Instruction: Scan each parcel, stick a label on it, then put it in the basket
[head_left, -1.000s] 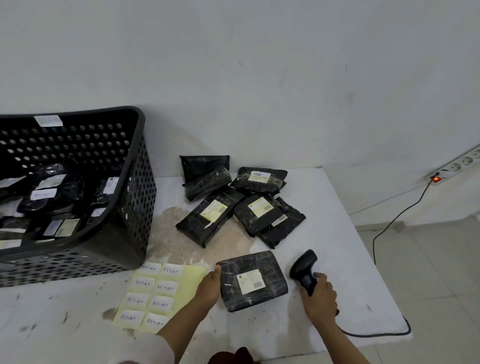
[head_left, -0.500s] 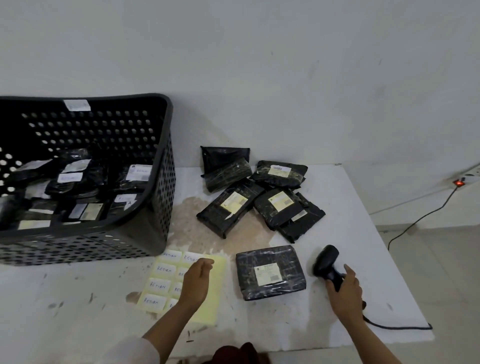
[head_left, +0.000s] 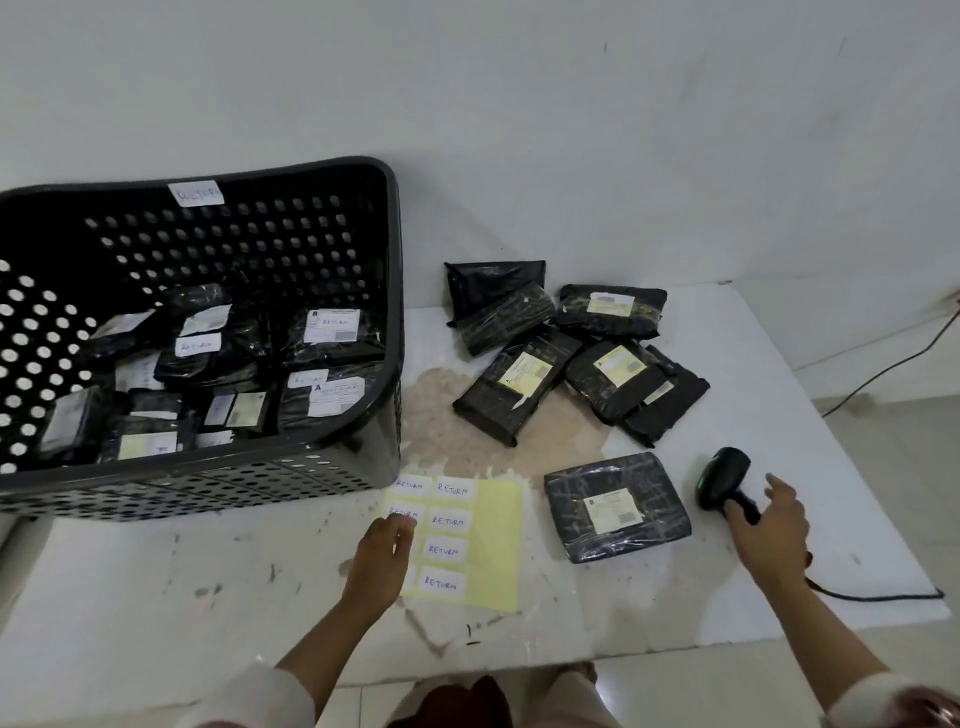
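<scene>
A black wrapped parcel (head_left: 644, 483) with a white address slip lies flat near the table's front, between my hands. My left hand (head_left: 382, 556) is on the yellow label sheet (head_left: 493, 540), its curled fingertips picking at a RETURN label in the left column. My right hand (head_left: 771, 530) lies over the handle of the black scanner (head_left: 719, 475), which rests on the table; the fingers are spread and loose. The black perforated basket (head_left: 395, 291) stands at the left, holding several labelled parcels. Several unlabelled parcels (head_left: 519, 389) lie in a pile behind.
The scanner's cable (head_left: 883, 595) runs along the white table (head_left: 156, 582) to its right front corner. Another cable (head_left: 883, 369) trails on the floor at the right. A brown stain marks the table's middle. The wall is close behind.
My left hand left the front parcel and moved left onto the label sheet. My right hand set the scanner down and loosened its fingers. The view shifted left.
</scene>
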